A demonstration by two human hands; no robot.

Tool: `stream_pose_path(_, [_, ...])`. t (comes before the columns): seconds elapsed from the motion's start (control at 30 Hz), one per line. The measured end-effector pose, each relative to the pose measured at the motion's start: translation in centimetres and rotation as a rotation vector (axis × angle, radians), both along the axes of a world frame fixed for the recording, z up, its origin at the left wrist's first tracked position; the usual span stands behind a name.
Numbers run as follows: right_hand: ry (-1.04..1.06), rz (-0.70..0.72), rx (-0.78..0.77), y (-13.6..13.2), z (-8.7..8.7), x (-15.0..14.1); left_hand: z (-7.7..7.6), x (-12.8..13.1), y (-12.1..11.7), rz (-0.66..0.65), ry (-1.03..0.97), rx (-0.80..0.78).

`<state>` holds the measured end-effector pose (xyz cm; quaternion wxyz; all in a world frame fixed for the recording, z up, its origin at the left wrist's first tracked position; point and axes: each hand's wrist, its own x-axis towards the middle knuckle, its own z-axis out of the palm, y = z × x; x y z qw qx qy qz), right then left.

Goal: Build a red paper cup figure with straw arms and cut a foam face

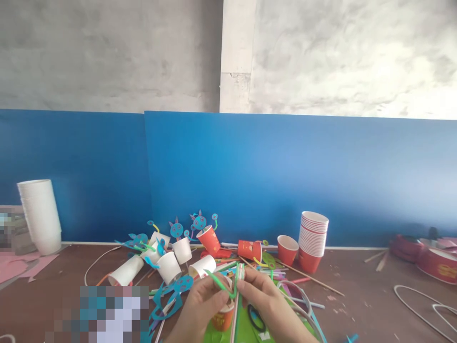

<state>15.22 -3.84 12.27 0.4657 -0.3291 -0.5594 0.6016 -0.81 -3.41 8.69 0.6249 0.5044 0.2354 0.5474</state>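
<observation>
My left hand and my right hand meet low in the middle of the view, both with fingers pinched. Between them a bent green straw runs up to the left, and a striped straw stands nearly upright. Under my left hand sits an orange paper cup, partly hidden by the fingers. Black-handled scissors lie on green paper just below my right hand.
Finished white cups with blue paper cut-outs lie behind the hands. A stack of red cups and a single red cup stand at the blue board. A white cup stack is far left. White wire loops lie right.
</observation>
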Motion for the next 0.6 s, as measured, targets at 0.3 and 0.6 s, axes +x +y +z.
stream_pose_path(0.3, [-0.254,0.178,0.088,0.0,0.5,0.3,0.6,-1.7,0.8,-0.235,0.353,-0.007])
stream_pose_path(0.6, [-0.223,-0.077,0.122,1.5,-1.6,-0.3,1.7,-0.3,-0.2,0.023,0.26,-0.099])
